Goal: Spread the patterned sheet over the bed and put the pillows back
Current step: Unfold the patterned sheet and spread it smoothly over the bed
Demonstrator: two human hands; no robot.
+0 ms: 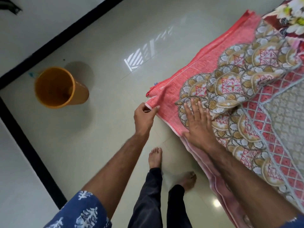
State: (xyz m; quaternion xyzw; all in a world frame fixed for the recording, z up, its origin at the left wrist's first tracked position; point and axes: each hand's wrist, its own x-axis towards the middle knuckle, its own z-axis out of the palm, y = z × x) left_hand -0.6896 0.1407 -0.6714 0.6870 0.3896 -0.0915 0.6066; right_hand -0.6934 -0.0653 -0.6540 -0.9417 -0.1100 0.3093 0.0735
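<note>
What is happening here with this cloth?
A person is spreading the patterned sheet over the bed. The left hand pinches the sheet's pink corner at the bed's edge, while the right hand lies flat on the pattern, fingers open, pressing it down. A floral blanket lies at the far end. An orange bucket stands on the tiled floor. No pillows are in view.

Floor's all glossy pale tile (102,46), with a striped patch of window light (141,58) bouncing off it around 12 o'clock. A black skirting strip (54,38) runs along the white wall at 10–11 o'clock, and an orange plastic bucket (59,87) sits at 9 o'clock.
</note>
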